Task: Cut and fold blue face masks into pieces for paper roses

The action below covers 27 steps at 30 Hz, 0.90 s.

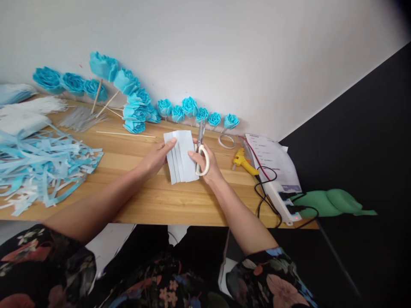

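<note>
A small stack of pale blue-white paper pieces [184, 156] is held over the wooden table, its layers slightly fanned at the left. My left hand [157, 158] grips the left edge, thumb on top and fingers hidden beneath. At the opposite edge, my right hand [208, 164] presses its thumb on the stack. That same hand also carries scissors [203, 160] with white handles, their blades pointing away toward the wall. Whether the blades are fully closed is hard to see. Behind the stack stands a row of small blue paper flowers [189, 107].
Larger blue flowers on sticks [104, 66] lean at the back left. Blue and white paper strips [48, 167] pile up on the left. To the right lie a tape roll [227, 141], a yellow glue gun [244, 161], printed sheets [272, 158], a power strip [279, 201] and a green object [334, 202].
</note>
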Tool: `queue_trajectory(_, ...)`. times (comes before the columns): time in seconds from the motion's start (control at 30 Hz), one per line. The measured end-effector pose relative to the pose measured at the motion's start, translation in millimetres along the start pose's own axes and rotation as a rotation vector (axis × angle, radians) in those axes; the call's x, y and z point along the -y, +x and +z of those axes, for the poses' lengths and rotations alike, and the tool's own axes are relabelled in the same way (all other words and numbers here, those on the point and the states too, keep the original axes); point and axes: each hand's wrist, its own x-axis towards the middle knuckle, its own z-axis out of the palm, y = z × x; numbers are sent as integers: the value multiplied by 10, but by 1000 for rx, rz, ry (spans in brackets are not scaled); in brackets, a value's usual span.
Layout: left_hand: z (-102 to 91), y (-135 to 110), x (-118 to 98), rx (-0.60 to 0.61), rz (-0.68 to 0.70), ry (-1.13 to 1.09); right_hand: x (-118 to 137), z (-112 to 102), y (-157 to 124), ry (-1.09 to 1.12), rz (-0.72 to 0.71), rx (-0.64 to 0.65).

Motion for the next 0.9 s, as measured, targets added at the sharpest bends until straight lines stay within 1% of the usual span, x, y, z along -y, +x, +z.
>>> queue_trajectory(0.03, 9, -5, -13, -21, 2, 50, 0, 9, -8, -3, 5, 4)
queue_trajectory(0.13, 12, -3, -39, -144, -16, 168, 8, 28, -28, -41, 13, 23)
queue_trajectory(0.23, -16, 17, -63, -234, -22, 108, 16, 27, -33, -48, 30, 68)
queue_trajectory(0.33, -54, 49, -100, -299, 16, 21, 9, 16, -28, -24, 56, 111)
queue_trajectory(0.43, -83, 79, -127, -372, 50, -40, -12, 10, -22, -56, 61, 129)
queue_trajectory(0.5, -88, 82, -121, -355, 55, -76, -27, 13, -19, -97, 52, 114)
queue_trajectory(0.53, -84, 75, -110, -314, 45, -81, -33, 16, -16, -112, 46, 98)
queue_trajectory(0.63, -48, 30, -59, -123, -2, -1, -40, 24, -3, -119, 36, 36)
queue_trajectory(0.7, -11, -6, -33, -45, -1, 130, -38, 27, 7, -106, 31, 4)
queue_trajectory(0.73, 7, -21, -27, -39, 12, 199, -37, 27, 12, -102, 30, -5)
queue_trajectory(0.8, 33, -39, -25, -66, 38, 308, -31, 28, 15, -98, 19, -8)
queue_trajectory(0.9, 34, -40, -27, -131, 48, 346, -9, 32, 7, -97, 19, 27)
